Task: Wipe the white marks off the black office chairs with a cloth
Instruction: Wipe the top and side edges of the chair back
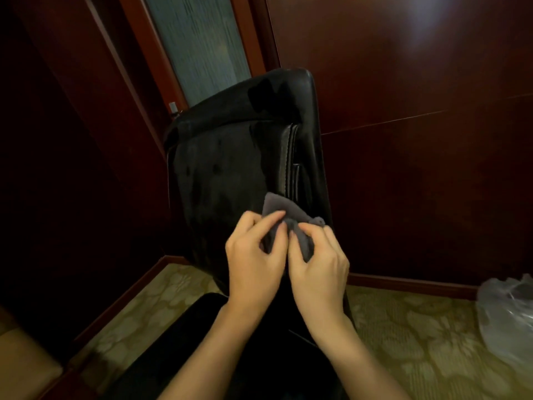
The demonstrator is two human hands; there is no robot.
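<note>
A black leather office chair (230,157) fills the middle of the head view, its tall backrest facing me with a stitched seam down the right side. Low on the backrest I hold a grey cloth (281,207) in both hands. My left hand (253,255) pinches its left part with curled fingers. My right hand (317,264) grips its right part, thumb on the fabric. The cloth is bunched between the hands, and its upper flap lies against the leather. No white marks show clearly in this dim light.
Dark red wood panels stand behind and to both sides, with a frosted glass door strip (199,44) at the top. Patterned green carpet (403,336) covers the floor. A crumpled clear plastic bag (507,316) lies at the right edge. A black seat surface (230,356) lies under my forearms.
</note>
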